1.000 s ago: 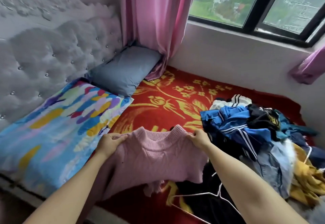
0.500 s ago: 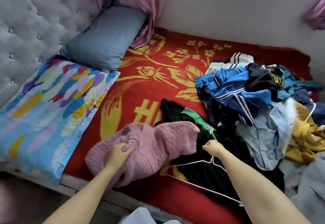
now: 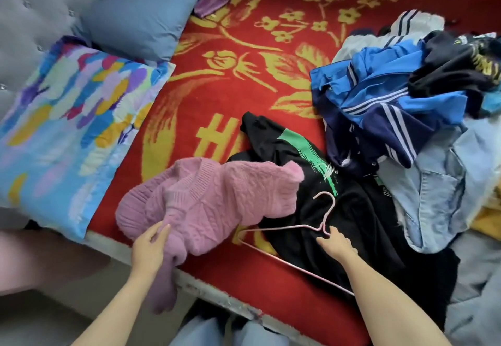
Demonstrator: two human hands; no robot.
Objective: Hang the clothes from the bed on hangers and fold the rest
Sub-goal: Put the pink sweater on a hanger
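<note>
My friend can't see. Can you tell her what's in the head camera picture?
A person's left hand holds a crumpled pink sweater on a bed with a red cover, while the right hand reaches for a pink wire hanger lying on a black top. A pile of clothes sits further right.

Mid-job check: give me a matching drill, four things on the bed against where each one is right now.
Things:
1. pink sweater
2. hanger
3. black top
4. blue pillow

Places:
A. against the headboard
B. lying under the hanger
C. gripped by the left hand
D. touched at its neck by the right hand

Pairs: 1-C, 2-D, 3-B, 4-A
</note>
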